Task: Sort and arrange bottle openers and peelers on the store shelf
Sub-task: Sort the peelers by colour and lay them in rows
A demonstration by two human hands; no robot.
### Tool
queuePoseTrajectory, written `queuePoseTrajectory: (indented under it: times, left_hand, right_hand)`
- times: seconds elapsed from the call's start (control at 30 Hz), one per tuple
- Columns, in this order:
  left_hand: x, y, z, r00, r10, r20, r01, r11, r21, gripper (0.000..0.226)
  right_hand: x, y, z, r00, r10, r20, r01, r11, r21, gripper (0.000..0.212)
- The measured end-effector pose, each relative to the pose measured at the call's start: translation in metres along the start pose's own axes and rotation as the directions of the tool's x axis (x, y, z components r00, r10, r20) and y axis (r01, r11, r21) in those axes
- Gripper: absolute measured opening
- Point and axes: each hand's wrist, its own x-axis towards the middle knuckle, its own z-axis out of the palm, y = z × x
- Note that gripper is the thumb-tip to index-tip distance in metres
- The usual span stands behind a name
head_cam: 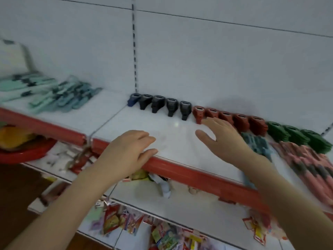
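Left hand (126,148): relaxed, fingers loosely bent over the front edge of the shelf (137,123), holding nothing. Left end: teal peelers (59,98), fanned. Back edge, centre: dark bottle openers (158,105), upright in a row, then red bottle openers (239,121). Right hand (221,136): spread flat, empty, fingertips by the first red ones; contact unclear. Right end: green bottle openers (297,138), blue-grey pile (257,143), pink peelers (310,170). Advice: nudge the red row square to the back edge, spacing matched to the dark row.
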Motion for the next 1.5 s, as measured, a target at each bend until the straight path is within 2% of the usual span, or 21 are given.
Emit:
queuePoseTrajectory:
  times: [0.23, 0.4, 0.53, 0.63, 0.73, 0.83, 0.9, 1.07, 1.23, 1.3, 1.43, 1.5]
  left_hand:
    - [-0.130, -0.157, -0.069, 0.973, -0.223, -0.055, 0.229, 0.965, 0.131, 0.045]
    - [-0.197, -0.247, -0.101, 0.910, -0.402, -0.102, 0.410, 0.908, 0.084, 0.035]
    - [-0.219, -0.302, -0.115, 0.880, -0.456, -0.130, 0.466, 0.883, 0.058, 0.031]
    - [-0.217, -0.339, -0.117, 0.871, -0.469, -0.145, 0.478, 0.877, 0.040, 0.028]
    - [-0.200, -0.377, -0.114, 0.892, -0.426, -0.154, 0.436, 0.899, 0.042, 0.027]
    - [-0.172, -0.416, -0.108, 0.875, -0.462, -0.140, 0.469, 0.883, 0.014, 0.031]
    - [-0.149, -0.438, -0.102, 0.870, -0.473, -0.138, 0.479, 0.878, 0.012, 0.032]
    - [-0.089, -0.477, -0.082, 0.884, -0.464, 0.060, 0.460, 0.885, 0.072, 0.041]
    - [-0.052, -0.506, -0.064, 0.894, -0.394, 0.214, 0.378, 0.919, 0.114, 0.018]
    - [-0.048, -0.520, -0.064, 0.909, -0.371, 0.191, 0.368, 0.928, 0.053, 0.012]
    - [-0.043, -0.558, -0.074, 0.915, -0.404, -0.014, 0.402, 0.912, -0.080, 0.026]
    - [-0.040, -0.578, -0.077, 0.911, -0.411, -0.011, 0.409, 0.909, -0.084, 0.027]
  right_hand:
    - [0.062, -0.205, 0.068, 0.967, -0.246, 0.062, 0.231, 0.956, 0.183, 0.054]
    - [0.092, -0.317, 0.106, 0.946, -0.311, 0.090, 0.279, 0.924, 0.262, 0.053]
    - [0.119, -0.372, 0.125, 0.943, -0.319, 0.098, 0.285, 0.923, 0.257, 0.053]
    - [0.147, -0.397, 0.137, 0.954, -0.279, 0.109, 0.248, 0.939, 0.237, 0.049]
    - [0.178, -0.410, 0.149, 0.976, -0.210, 0.055, 0.196, 0.962, 0.190, 0.026]
    - [0.208, -0.419, 0.158, 0.986, -0.163, -0.027, 0.165, 0.975, 0.147, 0.034]
    - [0.227, -0.427, 0.158, 0.989, -0.147, -0.022, 0.148, 0.980, 0.135, 0.036]
    - [0.257, -0.446, 0.159, 0.995, -0.101, 0.026, 0.100, 0.994, 0.045, 0.037]
    - [0.266, -0.456, 0.168, 0.993, 0.014, 0.120, -0.008, 0.999, -0.046, 0.042]
    - [0.269, -0.461, 0.173, 0.992, 0.053, 0.115, -0.043, 0.995, -0.093, 0.042]
    - [0.277, -0.480, 0.182, 0.981, 0.181, 0.069, -0.163, 0.963, -0.214, 0.045]
    - [0.280, -0.491, 0.188, 0.968, 0.243, 0.065, -0.222, 0.945, -0.240, 0.045]
